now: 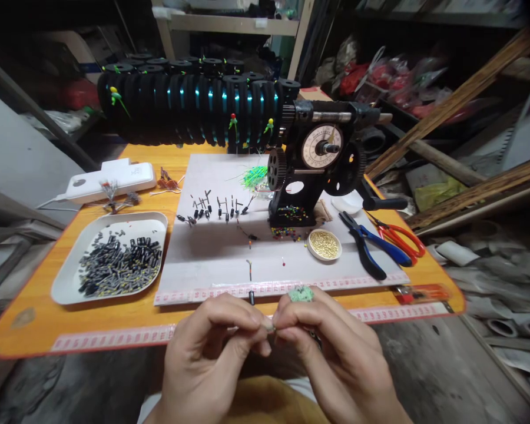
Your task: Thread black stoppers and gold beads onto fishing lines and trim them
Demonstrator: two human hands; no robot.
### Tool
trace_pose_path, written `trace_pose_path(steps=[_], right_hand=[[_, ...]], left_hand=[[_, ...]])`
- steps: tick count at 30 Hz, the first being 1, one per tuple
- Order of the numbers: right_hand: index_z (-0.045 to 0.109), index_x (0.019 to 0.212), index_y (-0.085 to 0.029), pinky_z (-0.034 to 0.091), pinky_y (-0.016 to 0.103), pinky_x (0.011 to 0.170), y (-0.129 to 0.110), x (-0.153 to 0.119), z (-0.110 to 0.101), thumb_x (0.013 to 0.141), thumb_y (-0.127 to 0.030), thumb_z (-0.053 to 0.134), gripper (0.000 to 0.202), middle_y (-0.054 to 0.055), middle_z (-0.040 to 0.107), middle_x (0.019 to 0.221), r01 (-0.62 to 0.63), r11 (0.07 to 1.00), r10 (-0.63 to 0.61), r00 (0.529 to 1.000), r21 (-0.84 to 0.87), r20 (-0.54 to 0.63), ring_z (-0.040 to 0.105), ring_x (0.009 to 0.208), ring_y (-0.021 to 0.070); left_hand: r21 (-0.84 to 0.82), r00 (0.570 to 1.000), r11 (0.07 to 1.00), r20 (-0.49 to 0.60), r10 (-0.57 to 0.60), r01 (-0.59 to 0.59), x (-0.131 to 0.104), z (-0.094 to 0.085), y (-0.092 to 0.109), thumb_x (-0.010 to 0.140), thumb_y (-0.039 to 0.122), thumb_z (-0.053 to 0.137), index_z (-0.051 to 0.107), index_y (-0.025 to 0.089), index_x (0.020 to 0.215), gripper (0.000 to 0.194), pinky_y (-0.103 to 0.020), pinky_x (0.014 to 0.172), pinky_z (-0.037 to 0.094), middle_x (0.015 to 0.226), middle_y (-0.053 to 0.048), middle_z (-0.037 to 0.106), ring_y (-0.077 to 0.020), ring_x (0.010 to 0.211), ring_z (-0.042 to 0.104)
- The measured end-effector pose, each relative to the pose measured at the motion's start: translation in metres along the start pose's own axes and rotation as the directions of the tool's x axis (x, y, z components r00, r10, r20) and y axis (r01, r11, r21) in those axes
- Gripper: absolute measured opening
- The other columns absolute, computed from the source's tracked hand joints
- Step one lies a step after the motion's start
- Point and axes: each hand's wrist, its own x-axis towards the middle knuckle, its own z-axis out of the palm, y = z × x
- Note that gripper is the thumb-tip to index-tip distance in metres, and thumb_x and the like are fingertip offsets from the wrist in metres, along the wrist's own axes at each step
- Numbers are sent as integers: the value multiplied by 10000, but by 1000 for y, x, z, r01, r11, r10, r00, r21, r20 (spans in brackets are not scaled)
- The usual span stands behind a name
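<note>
My left hand (218, 347) and my right hand (329, 347) meet just in front of the table edge, their fingertips pinched close together. Whatever lies between the fingertips is too small to make out. A green patterned wrap (301, 294) sits round a finger of my right hand. Just beyond the fingers lies a small black cylinder (251, 297), with a thin grey-and-orange piece (249, 270) behind it. Several small black parts with thin stems (203, 206) are spread on the white board (212, 253). A red-headed pin (283, 262) lies nearer the middle.
A black winding machine (295, 194) with a dial holds a row of spools (189, 112). On the left is a white tray (59, 282) of black parts; on the right are a dish of gold beads (324, 244), pliers (366, 241), and red-handled scissors (400, 235). Measuring tape (123, 337) lines the front.
</note>
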Motion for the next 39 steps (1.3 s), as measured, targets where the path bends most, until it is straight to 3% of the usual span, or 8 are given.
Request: trace_pose_path(steps=[5,9,13,18,23,27,32,39], right_hand=[[563,934,-231,480,229,654,-1,-3,3,966,-99,500,150,-18,586,797,-101,994,99,994,-39,-45,577,705,113],[555,909,-232,470,244,613,1,-5,8,999,-182,475,130,-17,570,780,-229,970,232,972,80,-32,580,666,120],[552,890,-222,468,240,585,2,-7,10,1012,-218,467,149,-18,547,750,-270,944,280,959,191,-31,573,631,120],[542,898,-235,467,232,585,1,-9,10,1013,-217,459,142,-23,545,773,-270,944,276,961,189,-8,564,646,118],[517,940,-232,455,222,630,1,-5,6,976,-101,448,153,-17,579,811,-108,993,108,994,-49,-7,565,725,120],[490,934,-203,443,242,659,6,2,5,946,-24,420,193,0,557,800,53,976,-59,998,-212,-21,524,730,134],[496,920,-181,409,293,644,19,10,11,946,-15,448,175,26,519,789,134,893,-149,989,-429,-1,454,717,171],[509,980,-175,406,345,736,33,12,20,979,-36,437,157,56,505,865,102,865,-110,994,-491,11,441,828,210]], left_hand=[[223,978,962,-103,184,-157,-6,-1,-11,790,-77,697,719,255,1030,411,-158,649,623,908,41,789,-88,641,718],[231,944,942,-167,285,-244,-8,-2,-12,779,-73,705,708,233,1040,402,-194,608,623,971,16,790,-104,621,708],[261,969,962,-205,138,-82,-6,-4,-6,805,85,755,716,227,917,185,-182,587,541,853,4,661,-109,682,629],[154,986,975,-80,-149,159,-5,2,-1,838,194,748,721,236,850,52,-175,580,505,783,-2,608,-124,693,604],[221,999,975,9,-43,40,-1,-1,1,870,46,615,655,231,833,193,-196,663,548,805,-7,632,-141,777,651],[493,979,856,193,69,-157,7,-18,3,868,16,603,617,212,899,199,-190,634,535,908,-37,678,-140,802,670],[676,872,577,467,144,-458,26,-32,3,924,23,530,572,184,965,171,-283,713,499,809,-35,659,-161,755,600],[808,907,431,415,66,-401,44,-31,-5,878,70,562,628,159,816,127,-350,676,467,807,-65,629,-219,783,532]])
